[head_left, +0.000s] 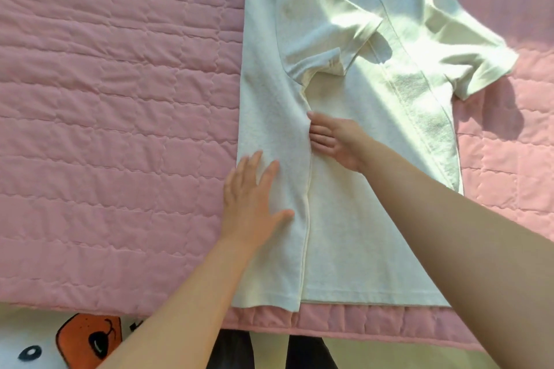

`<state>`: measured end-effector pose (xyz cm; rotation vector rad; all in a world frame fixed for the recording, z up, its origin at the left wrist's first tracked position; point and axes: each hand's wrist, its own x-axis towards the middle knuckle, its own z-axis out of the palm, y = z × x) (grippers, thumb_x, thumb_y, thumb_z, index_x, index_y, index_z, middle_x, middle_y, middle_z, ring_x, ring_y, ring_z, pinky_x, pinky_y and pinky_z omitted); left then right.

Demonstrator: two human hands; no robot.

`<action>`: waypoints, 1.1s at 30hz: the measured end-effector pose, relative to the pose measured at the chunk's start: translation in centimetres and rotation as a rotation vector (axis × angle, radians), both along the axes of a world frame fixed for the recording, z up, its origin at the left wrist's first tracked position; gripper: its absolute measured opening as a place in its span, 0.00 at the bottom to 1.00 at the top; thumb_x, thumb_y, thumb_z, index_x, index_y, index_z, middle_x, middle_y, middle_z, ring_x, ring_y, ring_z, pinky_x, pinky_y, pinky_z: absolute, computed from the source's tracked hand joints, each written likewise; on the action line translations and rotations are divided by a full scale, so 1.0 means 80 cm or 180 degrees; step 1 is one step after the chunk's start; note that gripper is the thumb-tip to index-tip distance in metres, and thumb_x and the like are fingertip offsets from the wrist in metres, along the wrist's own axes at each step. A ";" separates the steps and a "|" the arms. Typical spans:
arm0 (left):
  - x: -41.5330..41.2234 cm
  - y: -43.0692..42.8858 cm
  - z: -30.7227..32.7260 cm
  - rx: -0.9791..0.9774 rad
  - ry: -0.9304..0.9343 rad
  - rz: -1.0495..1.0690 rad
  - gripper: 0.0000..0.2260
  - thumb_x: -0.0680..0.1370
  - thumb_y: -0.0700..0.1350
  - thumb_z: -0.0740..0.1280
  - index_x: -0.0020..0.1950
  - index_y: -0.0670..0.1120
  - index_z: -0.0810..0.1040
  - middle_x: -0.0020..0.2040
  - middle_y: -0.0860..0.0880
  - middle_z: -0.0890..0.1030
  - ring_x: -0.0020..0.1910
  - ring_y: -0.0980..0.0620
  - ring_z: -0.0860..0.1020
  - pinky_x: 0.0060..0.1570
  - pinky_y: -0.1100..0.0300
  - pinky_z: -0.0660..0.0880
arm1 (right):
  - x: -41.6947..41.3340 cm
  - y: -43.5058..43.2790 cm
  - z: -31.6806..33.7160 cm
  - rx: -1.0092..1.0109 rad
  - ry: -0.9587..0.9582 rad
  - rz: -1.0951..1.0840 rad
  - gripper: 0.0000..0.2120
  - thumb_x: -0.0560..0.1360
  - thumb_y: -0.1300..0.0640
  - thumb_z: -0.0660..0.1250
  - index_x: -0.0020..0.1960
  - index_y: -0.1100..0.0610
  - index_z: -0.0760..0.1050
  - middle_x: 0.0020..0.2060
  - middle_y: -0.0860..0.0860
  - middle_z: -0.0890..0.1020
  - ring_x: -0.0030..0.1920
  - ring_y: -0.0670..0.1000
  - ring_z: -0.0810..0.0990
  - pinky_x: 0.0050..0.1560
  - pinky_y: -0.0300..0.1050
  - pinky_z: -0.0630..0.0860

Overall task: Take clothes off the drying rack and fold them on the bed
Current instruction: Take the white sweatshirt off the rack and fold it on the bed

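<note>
Cream T-shirt point(353, 219) is lying flat with the pink quilt point(120, 99) of the bed spreading out under it, neck pointing away and hem sitting nearest the person. The T-shirt's left side is lying folded in over its middle, short sleeve point(326, 39) and all. The left hand point(251, 207) is pressing down on that folded panel, fingers point(266, 174) straight and spread, gripping nothing. The right hand point(338, 141) is touching the panel's inner edge with loosely bent fingers; honestly can't tell if they're gripping cloth. The T-shirt's other sleeve point(467, 60) is sticking out flat.
</note>
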<state>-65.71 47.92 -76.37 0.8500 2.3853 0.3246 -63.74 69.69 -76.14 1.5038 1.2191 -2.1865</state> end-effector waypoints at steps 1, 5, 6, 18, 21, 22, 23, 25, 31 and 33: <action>-0.015 0.016 -0.005 -0.0002 0.0068 -0.0255 0.44 0.70 0.65 0.70 0.78 0.57 0.50 0.80 0.52 0.43 0.78 0.50 0.40 0.75 0.51 0.40 | -0.013 0.008 0.002 -0.0044 0.0131 -0.0323 0.19 0.74 0.52 0.71 0.61 0.60 0.74 0.56 0.56 0.81 0.56 0.51 0.81 0.59 0.43 0.76; -0.091 0.082 -0.015 0.0093 0.0248 -0.0801 0.40 0.73 0.58 0.70 0.78 0.55 0.52 0.80 0.51 0.43 0.78 0.50 0.41 0.76 0.52 0.41 | -0.070 0.069 0.004 -0.0192 0.0451 -0.1439 0.22 0.75 0.51 0.70 0.63 0.61 0.72 0.51 0.56 0.79 0.57 0.53 0.79 0.64 0.47 0.74; -0.111 0.095 -0.013 0.0215 0.0239 -0.0832 0.37 0.73 0.54 0.72 0.77 0.56 0.57 0.80 0.51 0.46 0.79 0.49 0.43 0.77 0.51 0.46 | -0.083 0.083 -0.001 -0.0164 0.0421 -0.1588 0.21 0.73 0.52 0.72 0.61 0.62 0.73 0.49 0.57 0.80 0.54 0.54 0.80 0.61 0.49 0.76; -0.178 0.148 -0.038 -0.0609 0.0592 -0.1243 0.65 0.58 0.72 0.72 0.75 0.55 0.27 0.74 0.42 0.26 0.74 0.39 0.30 0.74 0.38 0.40 | -0.122 0.157 -0.026 0.2290 -0.0474 -0.0842 0.21 0.67 0.65 0.63 0.59 0.54 0.74 0.46 0.49 0.81 0.44 0.49 0.81 0.41 0.43 0.79; -0.176 0.157 -0.046 -0.0848 0.0661 -0.1334 0.66 0.56 0.76 0.69 0.74 0.54 0.25 0.72 0.38 0.24 0.72 0.34 0.28 0.71 0.33 0.38 | -0.120 0.155 -0.029 0.1874 -0.0553 -0.1101 0.25 0.61 0.47 0.71 0.55 0.53 0.74 0.47 0.49 0.82 0.45 0.51 0.82 0.49 0.51 0.81; -0.175 0.161 -0.045 -0.0901 0.0658 -0.1381 0.66 0.56 0.77 0.68 0.73 0.55 0.24 0.72 0.36 0.24 0.72 0.32 0.28 0.71 0.32 0.38 | -0.123 0.158 -0.027 0.1667 -0.0448 -0.1136 0.28 0.60 0.42 0.74 0.55 0.54 0.76 0.47 0.50 0.82 0.43 0.50 0.82 0.46 0.48 0.81; -0.175 0.164 -0.044 -0.0926 0.0639 -0.1413 0.66 0.56 0.77 0.69 0.72 0.57 0.23 0.72 0.35 0.24 0.72 0.31 0.29 0.70 0.31 0.39 | -0.125 0.161 -0.025 0.1505 -0.0335 -0.1098 0.29 0.61 0.42 0.77 0.56 0.56 0.77 0.46 0.50 0.82 0.41 0.50 0.81 0.42 0.45 0.80; -0.174 0.167 -0.044 -0.0939 0.0570 -0.1449 0.63 0.56 0.76 0.69 0.70 0.63 0.23 0.71 0.35 0.24 0.72 0.29 0.30 0.69 0.29 0.42 | -0.127 0.170 -0.028 0.1382 -0.0071 -0.1057 0.23 0.67 0.54 0.77 0.59 0.57 0.77 0.48 0.52 0.83 0.42 0.50 0.81 0.37 0.42 0.78; -0.176 0.168 -0.044 -0.0953 0.0571 -0.1473 0.60 0.57 0.76 0.69 0.67 0.69 0.23 0.70 0.38 0.21 0.71 0.28 0.30 0.66 0.25 0.44 | -0.117 0.191 -0.027 0.1839 0.0428 -0.0691 0.26 0.71 0.76 0.61 0.65 0.58 0.74 0.39 0.47 0.83 0.37 0.44 0.80 0.40 0.39 0.78; -0.177 0.165 -0.043 -0.0871 0.0553 -0.1508 0.59 0.57 0.76 0.68 0.67 0.70 0.23 0.70 0.43 0.20 0.71 0.28 0.31 0.65 0.23 0.43 | -0.106 0.186 -0.028 0.1716 0.0319 -0.0684 0.18 0.76 0.70 0.62 0.64 0.57 0.73 0.40 0.48 0.83 0.36 0.44 0.81 0.35 0.39 0.77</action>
